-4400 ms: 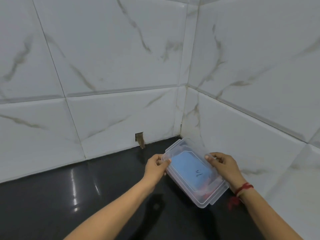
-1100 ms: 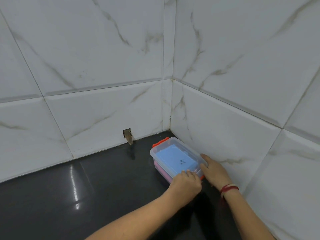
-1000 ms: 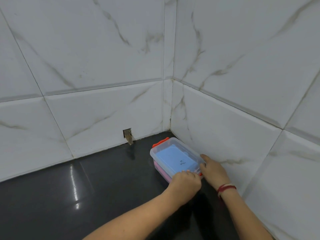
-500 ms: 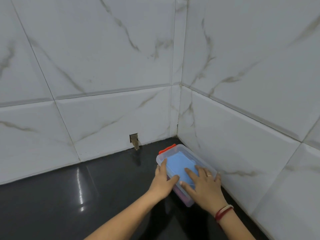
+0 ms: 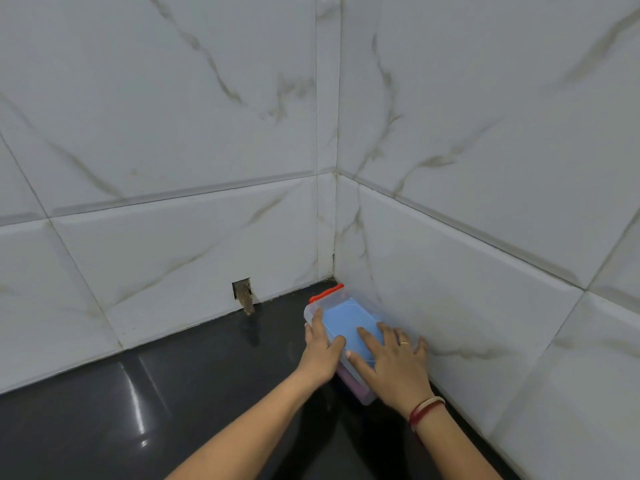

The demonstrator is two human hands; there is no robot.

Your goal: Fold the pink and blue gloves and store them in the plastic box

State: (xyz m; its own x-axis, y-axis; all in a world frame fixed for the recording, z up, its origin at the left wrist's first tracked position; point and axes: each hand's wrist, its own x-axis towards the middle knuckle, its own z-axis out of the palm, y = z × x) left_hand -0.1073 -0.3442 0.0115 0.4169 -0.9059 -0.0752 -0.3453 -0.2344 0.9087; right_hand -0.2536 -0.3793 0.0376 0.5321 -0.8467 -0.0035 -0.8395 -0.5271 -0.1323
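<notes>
The clear plastic box (image 5: 313, 311) lies lidded on the black counter, close against the right wall near the corner. An orange clasp (image 5: 326, 293) shows at its far end. Through the lid I see the folded blue glove (image 5: 348, 318); the pink glove (image 5: 349, 377) shows through the near side wall, beneath the blue one. My left hand (image 5: 320, 353) grips the box's left edge, thumb on the lid. My right hand (image 5: 393, 363) lies flat on the lid's near end, fingers spread, covering that part.
White marble-look tiled walls meet in a corner just behind the box. A small broken notch (image 5: 243, 295) sits at the base of the back wall. The glossy black counter (image 5: 138, 410) stretches to the left and toward me.
Since half a second ago the box has slid a little farther toward the corner along the right wall, with both hands still on it. A second ago both hands were at its near end.
</notes>
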